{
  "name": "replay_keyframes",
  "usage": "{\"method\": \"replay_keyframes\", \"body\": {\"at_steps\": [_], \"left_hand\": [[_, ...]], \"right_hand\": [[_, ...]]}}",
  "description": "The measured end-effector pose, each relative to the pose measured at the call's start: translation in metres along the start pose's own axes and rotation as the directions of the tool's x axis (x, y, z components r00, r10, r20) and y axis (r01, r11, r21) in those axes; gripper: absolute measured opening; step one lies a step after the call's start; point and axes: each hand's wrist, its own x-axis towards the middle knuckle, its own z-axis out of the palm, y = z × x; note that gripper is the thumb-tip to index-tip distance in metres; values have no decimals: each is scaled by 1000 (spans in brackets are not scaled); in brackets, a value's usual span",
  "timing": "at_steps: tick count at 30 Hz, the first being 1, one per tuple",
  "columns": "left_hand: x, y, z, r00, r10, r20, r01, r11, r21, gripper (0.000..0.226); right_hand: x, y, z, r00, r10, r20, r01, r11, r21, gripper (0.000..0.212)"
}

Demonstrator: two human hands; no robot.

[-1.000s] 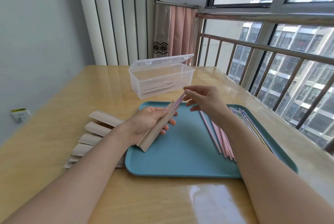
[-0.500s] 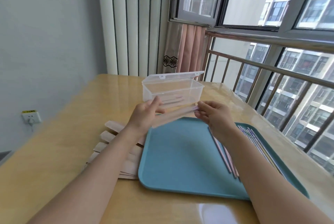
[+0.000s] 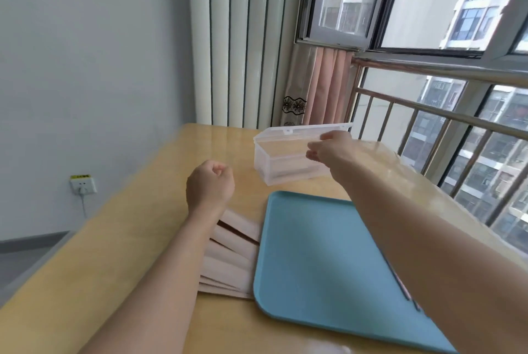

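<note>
A clear plastic box [image 3: 285,166] with its lid [image 3: 300,132] hinged open stands on the table beyond the blue tray [image 3: 311,253]. Pale paper sleeves lie inside it, blurred through the wall. My right hand [image 3: 333,150] reaches over the box's open top with loosely spread fingers, and I see nothing in it. My left hand [image 3: 210,185] hovers above the table left of the box, curled into a fist with nothing in it. A fanned stack of paper sleeves [image 3: 228,262] lies left of the tray, under my left forearm. A few straws [image 3: 404,290] peek out beneath my right forearm.
The wooden table [image 3: 137,239] ends at a grey wall with a socket [image 3: 83,184] on the left. A metal railing [image 3: 445,116] and windows run along the right side. A radiator and a pink curtain [image 3: 328,88] stand behind the box.
The paper sleeve with the straw, held in both hands before, is out of my hands. My right hand moved forward over the box; my left hand drew back and curled. The view swung left.
</note>
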Motion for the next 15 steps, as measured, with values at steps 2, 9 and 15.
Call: {"method": "replay_keyframes", "body": {"at_steps": [2, 9, 15], "left_hand": [[8, -4, -3, 982, -157, 100, 168, 980, -107, 19], [11, -10, -8, 936, -253, 245, 329, 876, -352, 25], [18, -11, -5, 958, -265, 109, 286, 865, -413, 49]], "right_hand": [[-43, 2, 24, 961, -136, 242, 196, 951, -241, 24], [-103, 8, 72, 745, 125, 655, 438, 650, -622, 38], [-94, 13, 56, 802, 100, 589, 180, 899, -398, 34]]}}
